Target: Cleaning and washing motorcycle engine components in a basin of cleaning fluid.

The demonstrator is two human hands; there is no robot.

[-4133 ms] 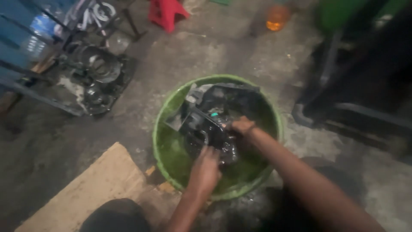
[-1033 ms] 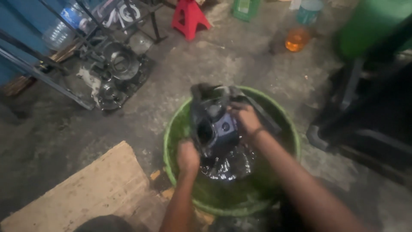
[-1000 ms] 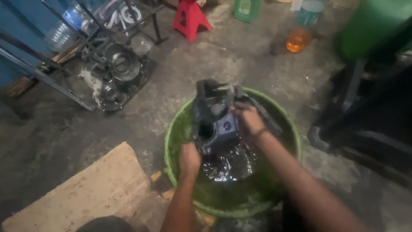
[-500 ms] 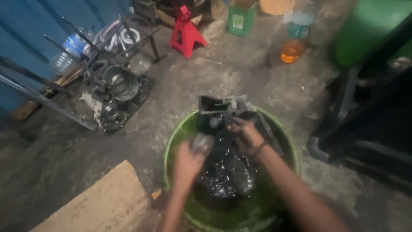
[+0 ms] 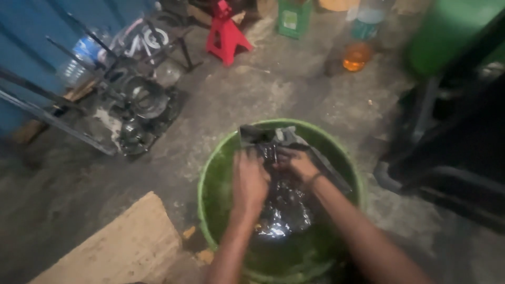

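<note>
Down on the concrete floor (image 5: 284,89), starting at the far left, a dark engine casing (image 5: 139,113) lies by a blue wall, with a clear plastic bottle (image 5: 79,55) behind it. Nearer, a pale wooden board (image 5: 123,244) lies at the floor's near edge. Further back stands a red jack stand (image 5: 226,34).

In the middle sits a green basin (image 5: 210,179) of dark, shiny liquid. A black metal engine part (image 5: 273,147) rests tipped against the basin's far rim, its lower end in the liquid. The left hand (image 5: 250,181) lies over the part's near side; its grip is hidden from above, so I cannot tell how tightly the fingers close. The right hand (image 5: 297,163) presses on the part just beside it, fingers curled round a wet edge, holding it.

To wash it well, I would judge, keep one hand steadying the heavy piece against the rim while the other rubs, since it looks slippery.

Right of that are an amber bottle (image 5: 357,55) and a dark frame (image 5: 452,158).
</note>
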